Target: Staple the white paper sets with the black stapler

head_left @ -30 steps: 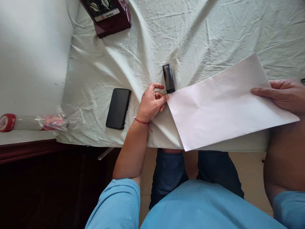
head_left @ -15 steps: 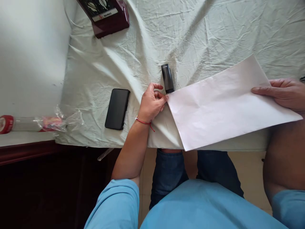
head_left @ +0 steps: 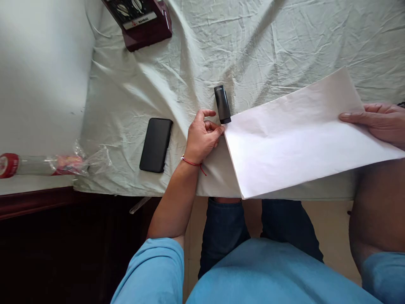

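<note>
1. One white paper sheet (head_left: 300,135) lies slanted across the cloth-covered table (head_left: 190,63), overhanging its near edge. The left hand (head_left: 202,137) pinches its left corner; the right hand (head_left: 378,122) presses flat on the right end.
2. One black stapler (head_left: 222,104) touches the sheet's corner; one phone (head_left: 156,145) lies left; one maroon box (head_left: 139,21) sits far.
3. The sheet's right end has risen slightly.

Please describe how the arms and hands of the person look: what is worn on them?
Both hands are bare, without gloves. The left hand has a thin red string bracelet at the wrist. The forearms are uncovered; short light blue sleeves end near the elbows. On the right hand I see no jewellery.
</note>
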The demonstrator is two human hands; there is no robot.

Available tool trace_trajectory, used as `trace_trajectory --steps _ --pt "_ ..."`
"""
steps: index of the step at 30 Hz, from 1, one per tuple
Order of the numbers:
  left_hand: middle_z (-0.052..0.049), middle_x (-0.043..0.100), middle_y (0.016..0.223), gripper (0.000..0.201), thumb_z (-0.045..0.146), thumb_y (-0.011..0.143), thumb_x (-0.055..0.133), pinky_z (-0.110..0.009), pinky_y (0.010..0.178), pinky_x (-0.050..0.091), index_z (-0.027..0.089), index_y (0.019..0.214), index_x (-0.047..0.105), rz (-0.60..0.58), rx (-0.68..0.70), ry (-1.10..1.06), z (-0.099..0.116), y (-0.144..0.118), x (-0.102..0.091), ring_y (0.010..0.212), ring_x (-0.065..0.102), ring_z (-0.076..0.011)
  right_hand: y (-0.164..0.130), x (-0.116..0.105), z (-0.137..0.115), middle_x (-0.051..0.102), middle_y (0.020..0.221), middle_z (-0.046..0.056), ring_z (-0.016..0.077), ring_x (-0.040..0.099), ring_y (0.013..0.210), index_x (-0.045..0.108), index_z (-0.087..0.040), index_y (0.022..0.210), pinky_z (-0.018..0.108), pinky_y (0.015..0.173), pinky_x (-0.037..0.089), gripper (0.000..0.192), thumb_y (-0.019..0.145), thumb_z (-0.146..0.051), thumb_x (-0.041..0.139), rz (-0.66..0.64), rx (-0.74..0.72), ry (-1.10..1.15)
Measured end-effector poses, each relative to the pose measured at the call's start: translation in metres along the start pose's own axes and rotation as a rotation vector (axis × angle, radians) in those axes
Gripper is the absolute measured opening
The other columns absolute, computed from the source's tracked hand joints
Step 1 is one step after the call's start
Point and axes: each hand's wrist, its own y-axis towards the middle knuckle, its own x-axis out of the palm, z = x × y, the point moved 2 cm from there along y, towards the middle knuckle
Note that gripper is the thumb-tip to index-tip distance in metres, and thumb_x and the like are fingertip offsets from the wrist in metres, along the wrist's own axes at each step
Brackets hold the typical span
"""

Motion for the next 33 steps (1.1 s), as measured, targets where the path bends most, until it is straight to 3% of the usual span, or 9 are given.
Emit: trace_trajectory --steps 5,7,9,12,19,22,25,30,33 --pt "-0.002 0.072 0.096 0.025 0.036 0.098 0.079 -0.025 0.060 0.045 0.026 0.121 0.076 0.226 0.346 0.228 0.012 -0.005 -0.005 0.067 0.057 -0.0101 0.000 0.000 0.001 0.068 0.082 0.005 0.0120 0.057 0.044 0.071 -0.021 0.098 0.018 0.033 0.037 0.038 0.070 -0.047 0.074 -0.005 -0.009 -0.012" --pt "-0.006 0.075 0.115 0.023 0.040 0.100 0.077 -0.028 0.074 0.053 0.027 0.119 0.081 0.230 0.477 0.288 0.019 -0.007 -0.005 0.091 0.067 -0.0158 0.003 -0.001 0.003 0.068 0.082 0.005 0.0133 0.058 0.044 0.071 -0.021 0.100 0.019 0.034 0.039 0.043 0.069 -0.051 0.075 -0.025 0.006 -0.022" --pt "-0.005 0.078 0.118 0.017 0.038 0.101 0.077 -0.036 0.095 0.057 0.029 0.113 0.085 0.203 0.573 0.351 0.025 -0.008 -0.006 0.110 0.070 -0.0210 0.008 -0.003 0.007 0.068 0.081 0.005 0.0151 0.059 0.045 0.071 -0.021 0.102 0.020 0.035 0.041 0.049 0.067 -0.054 0.076 -0.037 0.016 -0.021" --pt "-0.001 0.084 0.110 0.012 0.027 0.099 0.078 -0.043 0.108 0.054 0.032 0.106 0.087 0.193 0.638 0.408 0.028 -0.007 -0.007 0.111 0.072 -0.0217 0.014 -0.006 0.011 0.068 0.079 0.005 0.0148 0.058 0.044 0.070 -0.021 0.101 0.020 0.034 0.040 0.049 0.065 -0.055 0.077 -0.045 0.016 -0.009" --pt "-0.004 0.084 0.111 0.014 0.022 0.098 0.075 -0.041 0.102 0.059 0.026 0.104 0.087 0.144 0.660 0.512 0.022 -0.009 0.000 0.105 0.076 -0.0205 0.012 -0.002 0.012 0.067 0.077 0.004 0.0141 0.059 0.046 0.068 -0.020 0.097 0.020 0.036 0.042 0.044 0.068 -0.052 0.078 -0.070 0.004 0.059" --pt "-0.005 0.082 0.110 0.012 0.024 0.096 0.078 -0.035 0.097 0.061 0.025 0.103 0.088 0.132 0.605 0.340 0.018 -0.009 -0.001 0.105 0.076 -0.0196 0.008 0.003 0.010 0.068 0.079 0.005 0.0134 0.058 0.045 0.068 -0.020 0.097 0.020 0.037 0.044 0.040 0.072 -0.050 0.075 -0.052 -0.007 0.059" --pt "-0.005 0.081 0.106 0.015 0.039 0.096 0.083 -0.027 0.085 0.060 0.028 0.105 0.089 0.115 0.450 0.070 0.010 -0.004 -0.005 0.101 0.075 -0.0176 0.006 0.004 0.013 0.070 0.089 0.008 0.0171 0.064 0.053 0.069 -0.021 0.103 0.023 0.040 0.048 0.050 0.068 -0.057 0.077 -0.119 -0.004 0.048" --pt "0.000 0.077 0.088 0.039 0.058 0.088 0.089 -0.020 0.060 0.049 0.028 0.112 0.083 0.196 0.284 -0.232 0.004 0.005 -0.010 0.062 0.061 -0.0075 0.000 0.007 0.021 0.070 0.088 0.010 0.0253 0.067 0.058 0.068 -0.023 0.108 0.034 0.046 0.055 0.068 0.055 -0.063 0.084 -0.350 0.069 0.032" --pt "0.000 0.076 0.083 0.045 0.064 0.085 0.089 -0.020 0.054 0.044 0.024 0.104 0.082 0.190 0.189 -0.293 0.006 0.006 -0.008 0.056 0.057 -0.0058 -0.005 0.014 0.017 0.069 0.085 0.009 0.0227 0.066 0.057 0.070 -0.021 0.097 0.032 0.044 0.054 0.065 0.052 -0.064 0.086 -0.335 -0.025 0.061"
